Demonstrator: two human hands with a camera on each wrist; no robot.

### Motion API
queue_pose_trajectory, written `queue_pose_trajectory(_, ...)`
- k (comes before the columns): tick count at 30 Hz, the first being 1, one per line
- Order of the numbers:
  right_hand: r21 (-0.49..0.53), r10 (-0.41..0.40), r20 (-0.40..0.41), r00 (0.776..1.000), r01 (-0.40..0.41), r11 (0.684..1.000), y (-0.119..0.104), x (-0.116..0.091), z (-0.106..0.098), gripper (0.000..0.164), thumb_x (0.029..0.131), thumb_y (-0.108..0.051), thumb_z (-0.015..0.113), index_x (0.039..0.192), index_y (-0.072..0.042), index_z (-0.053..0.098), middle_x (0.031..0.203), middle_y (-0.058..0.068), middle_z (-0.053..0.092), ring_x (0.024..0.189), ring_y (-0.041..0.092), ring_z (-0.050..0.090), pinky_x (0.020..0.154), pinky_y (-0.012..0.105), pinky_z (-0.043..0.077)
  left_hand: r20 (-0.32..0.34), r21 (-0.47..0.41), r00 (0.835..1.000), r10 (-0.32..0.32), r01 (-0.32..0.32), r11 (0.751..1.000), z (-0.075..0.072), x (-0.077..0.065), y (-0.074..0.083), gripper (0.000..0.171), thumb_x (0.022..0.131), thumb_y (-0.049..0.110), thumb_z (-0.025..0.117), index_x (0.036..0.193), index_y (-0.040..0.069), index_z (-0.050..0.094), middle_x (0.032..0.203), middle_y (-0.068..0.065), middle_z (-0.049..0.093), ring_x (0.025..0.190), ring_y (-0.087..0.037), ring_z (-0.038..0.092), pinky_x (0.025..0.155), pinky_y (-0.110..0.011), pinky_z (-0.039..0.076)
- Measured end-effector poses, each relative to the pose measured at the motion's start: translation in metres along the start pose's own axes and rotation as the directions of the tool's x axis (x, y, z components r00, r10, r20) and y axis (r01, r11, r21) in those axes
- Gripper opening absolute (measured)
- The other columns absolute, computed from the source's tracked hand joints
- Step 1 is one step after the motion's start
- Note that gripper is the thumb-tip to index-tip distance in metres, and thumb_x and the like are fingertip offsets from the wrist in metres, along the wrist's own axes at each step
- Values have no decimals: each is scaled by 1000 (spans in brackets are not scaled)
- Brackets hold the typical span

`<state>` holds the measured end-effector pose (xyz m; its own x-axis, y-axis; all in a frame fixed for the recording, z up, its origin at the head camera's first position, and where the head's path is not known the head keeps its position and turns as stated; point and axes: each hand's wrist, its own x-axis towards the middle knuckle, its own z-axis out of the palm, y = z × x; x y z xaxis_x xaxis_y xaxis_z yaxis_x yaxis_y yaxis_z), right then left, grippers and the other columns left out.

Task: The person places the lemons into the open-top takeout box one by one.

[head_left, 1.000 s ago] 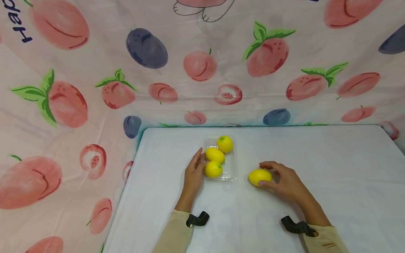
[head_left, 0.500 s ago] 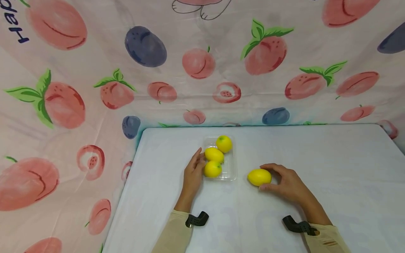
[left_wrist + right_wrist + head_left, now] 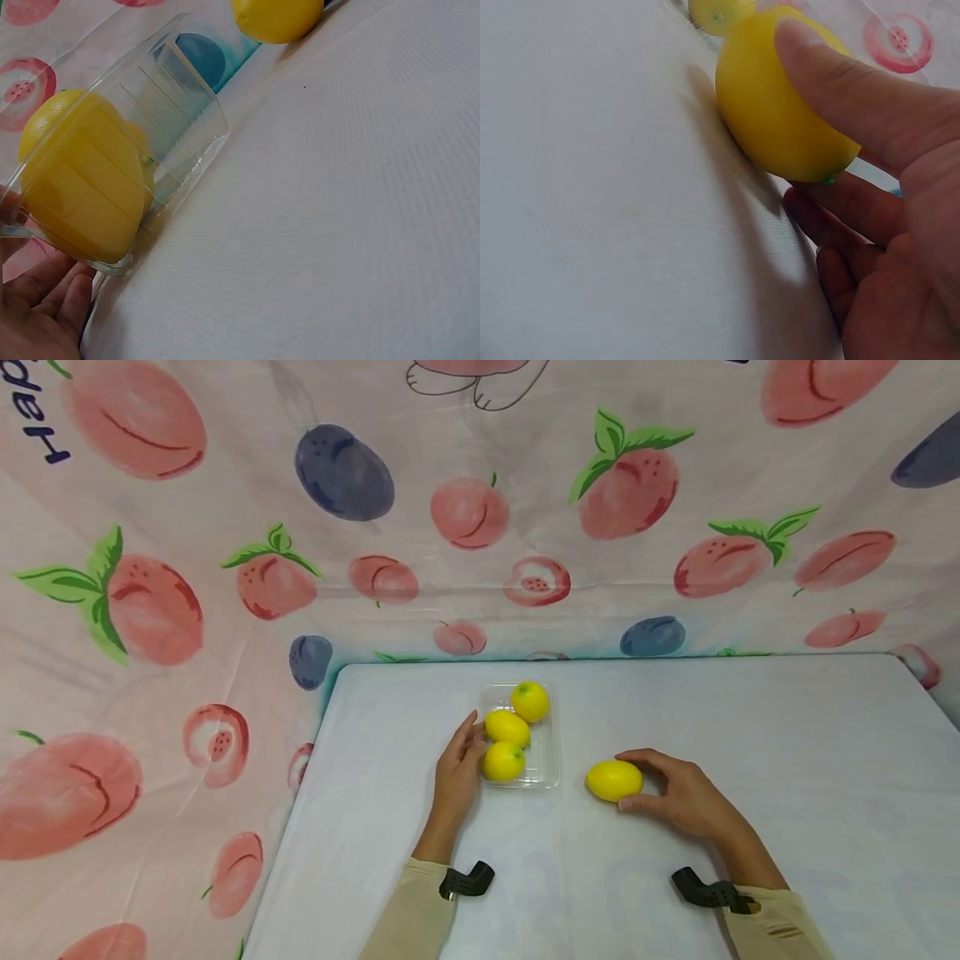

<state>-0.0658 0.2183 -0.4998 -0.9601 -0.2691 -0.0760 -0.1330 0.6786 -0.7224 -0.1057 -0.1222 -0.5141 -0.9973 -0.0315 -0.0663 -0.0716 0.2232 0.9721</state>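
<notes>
My right hand [image 3: 686,797] holds a yellow lemon [image 3: 613,781] between thumb and fingers, close over the white tablecloth. In the right wrist view the thumb [image 3: 832,71] lies across that lemon [image 3: 780,105], with fingers at its far side. My left hand [image 3: 456,772] rests along the left side of a clear plastic container [image 3: 546,760], fingers extended and touching its edge. Several lemons would overstate it: three sit inside, a back one [image 3: 530,702], a middle one [image 3: 507,728] and a front one [image 3: 503,762]. In the left wrist view fingers [image 3: 56,289] lie beneath the container's rim [image 3: 180,97].
A white cloth [image 3: 810,760] covers the table, whose back edge meets a fruit-printed curtain [image 3: 480,585]. That print also hangs along the left side. Dark camera mounts sit at the left wrist [image 3: 468,881] and right wrist [image 3: 708,892].
My right thumb has shifted from the lemon's front face to its lower edge, and the fingers have moved slightly nearer. The left hand and the container stay in place.
</notes>
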Motion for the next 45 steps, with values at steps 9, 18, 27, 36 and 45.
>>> queue_pose_trajectory(9,68,41,-63,997,-36,997,-7,-1,5,63,79,-46,85,131,-20,61,132,4,66,129,28,57,103,1,33,0,-34,1000,-20,20,999,0,-1,5,47,107,25,50,153,31,46,145,1,60,132,-22,55,115,-48,43)
queue_pose_trajectory(18,54,89,-122,988,-83,995,-24,3,7,58,83,-41,85,131,-19,61,132,7,67,115,29,64,98,49,54,3,-16,1000,-20,20,1000,0,0,7,47,107,25,50,154,30,46,144,2,61,130,-21,56,114,-48,44)
queue_pose_trajectory(27,276,77,-122,990,-41,960,-43,13,7,55,84,-26,85,132,-15,61,134,11,60,113,31,69,88,14,55,5,12,1000,-27,27,1000,0,0,9,49,106,26,48,155,29,45,144,4,61,130,-19,56,113,-45,46)
queue_pose_trajectory(36,367,78,-133,988,-24,930,-58,23,6,60,87,-21,83,140,-12,57,139,7,54,119,32,63,91,13,52,10,-10,1000,-28,28,1000,0,0,9,48,107,23,49,153,33,46,143,3,61,130,-21,56,114,-47,45)
queue_pose_trajectory(45,478,96,-161,982,-8,878,-71,33,11,66,87,-15,82,143,-8,48,142,11,55,117,10,60,94,11,51,9,3,1000,-19,19,1000,-2,0,8,48,107,23,48,154,33,45,144,3,60,130,-20,56,113,-46,45)
